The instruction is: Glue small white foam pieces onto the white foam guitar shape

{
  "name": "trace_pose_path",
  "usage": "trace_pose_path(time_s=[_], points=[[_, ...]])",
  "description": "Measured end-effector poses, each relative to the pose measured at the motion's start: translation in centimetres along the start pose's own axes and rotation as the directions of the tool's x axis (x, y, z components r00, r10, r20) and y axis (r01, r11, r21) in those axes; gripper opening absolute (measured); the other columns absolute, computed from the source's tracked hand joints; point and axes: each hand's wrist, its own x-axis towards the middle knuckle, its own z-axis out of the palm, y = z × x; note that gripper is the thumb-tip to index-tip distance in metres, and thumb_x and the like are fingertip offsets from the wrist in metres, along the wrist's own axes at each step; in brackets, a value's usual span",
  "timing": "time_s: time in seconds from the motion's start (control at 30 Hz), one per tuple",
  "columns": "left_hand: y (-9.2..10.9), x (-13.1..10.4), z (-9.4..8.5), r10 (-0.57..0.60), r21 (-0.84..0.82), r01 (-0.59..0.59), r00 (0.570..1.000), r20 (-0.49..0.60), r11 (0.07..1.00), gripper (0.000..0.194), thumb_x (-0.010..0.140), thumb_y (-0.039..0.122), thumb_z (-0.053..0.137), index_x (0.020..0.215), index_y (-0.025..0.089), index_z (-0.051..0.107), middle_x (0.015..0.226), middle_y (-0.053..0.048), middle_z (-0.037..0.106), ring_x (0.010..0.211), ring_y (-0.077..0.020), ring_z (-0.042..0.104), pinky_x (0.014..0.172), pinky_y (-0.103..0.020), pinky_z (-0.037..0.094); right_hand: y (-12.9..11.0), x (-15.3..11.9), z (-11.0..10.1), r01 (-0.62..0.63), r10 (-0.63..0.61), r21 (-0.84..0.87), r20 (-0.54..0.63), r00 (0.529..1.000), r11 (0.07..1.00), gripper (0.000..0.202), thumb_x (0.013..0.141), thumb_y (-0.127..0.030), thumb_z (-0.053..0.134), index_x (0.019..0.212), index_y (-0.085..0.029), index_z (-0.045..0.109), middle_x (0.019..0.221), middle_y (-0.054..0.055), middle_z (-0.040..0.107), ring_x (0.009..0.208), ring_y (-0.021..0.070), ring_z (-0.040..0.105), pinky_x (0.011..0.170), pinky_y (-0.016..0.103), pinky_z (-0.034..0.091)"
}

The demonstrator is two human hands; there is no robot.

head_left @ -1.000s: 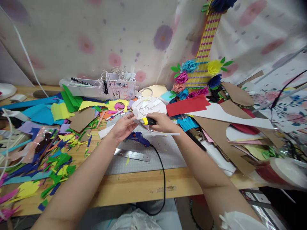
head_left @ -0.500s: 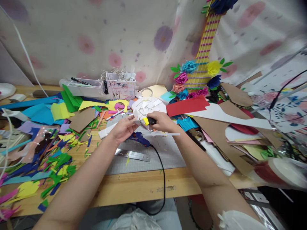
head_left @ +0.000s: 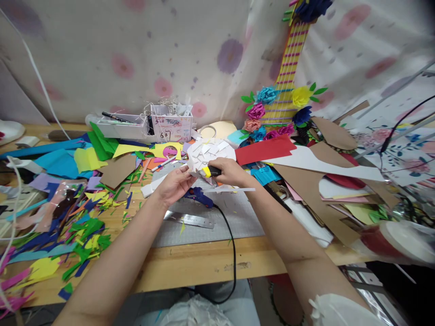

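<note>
My right hand point(head_left: 231, 173) is wrapped round a yellow-and-black utility knife point(head_left: 211, 171), its tip pointing left. Just left of that tip, my left hand point(head_left: 178, 184) pinches a small white piece of paper point(head_left: 193, 171). Behind both hands lies a round white piece point(head_left: 212, 148) covered with short white paper strips. A dark blue glue gun point(head_left: 200, 198) rests on the grey cutting mat point(head_left: 217, 234) below my hands, a clear glue stick point(head_left: 238, 189) near it and partly hidden by my right wrist. Nearer to me is a metal ruler point(head_left: 188, 219).
Coloured paper scraps point(head_left: 84, 235) cover the left of the table. At the back stand a white box point(head_left: 171, 127) and a yellow paper guitar point(head_left: 290, 68) with paper flowers. Red paper point(head_left: 265, 151) and brown cardboard point(head_left: 306, 192) lie right. The glue gun's black cord point(head_left: 234, 253) hangs over the front edge.
The view has shifted slightly. Both hands stay in nearly the same place, with the knife still at the left fingertips.
</note>
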Motion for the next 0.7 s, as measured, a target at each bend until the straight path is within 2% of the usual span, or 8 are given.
trace_pose_path(time_s=[0.13, 0.37, 0.7], points=[[-0.1, -0.3, 0.0, 0.024, -0.002, -0.024, 0.999, -0.030, 1.000, 0.020, 0.068, -0.003, 0.066, 0.084, 0.010, 0.068, 0.083, -0.005, 0.069, 0.070, -0.0081, 0.062, 0.068, -0.017, 0.051, -0.1, 0.0, 0.1, -0.011, 0.011, 0.016, 0.006, 1.000, 1.000, 0.010, 0.071, -0.022, 0.056, 0.080, -0.019, 0.060, 0.085, 0.005, 0.067, 0.079, 0.0189, 0.055, 0.066, 0.026, 0.032], [-0.3, -0.2, 1.1, 0.172, 0.052, -0.167, 0.978, -0.120, 0.985, 0.015, 0.068, 0.000, 0.068, 0.079, 0.010, 0.067, 0.081, -0.004, 0.069, 0.075, -0.0095, 0.063, 0.076, -0.021, 0.050, -0.8, 0.3, -0.4, -0.061, 0.061, 0.001, 0.023, 0.998, 0.998, 0.013, 0.072, -0.022, 0.054, 0.083, -0.020, 0.062, 0.085, 0.005, 0.067, 0.077, 0.0186, 0.054, 0.064, 0.026, 0.030], [-0.4, -0.4, 1.0, 0.059, 0.020, -0.057, 0.996, -0.071, 0.998, 0.016, 0.069, -0.003, 0.064, 0.079, 0.009, 0.068, 0.078, -0.003, 0.068, 0.069, -0.0075, 0.061, 0.069, -0.017, 0.051, 0.0, 0.2, -0.2, -0.043, 0.044, -0.004, 0.050, 0.998, 0.999, 0.014, 0.069, -0.021, 0.053, 0.081, -0.019, 0.061, 0.082, 0.005, 0.066, 0.073, 0.0180, 0.052, 0.061, 0.025, 0.028]])
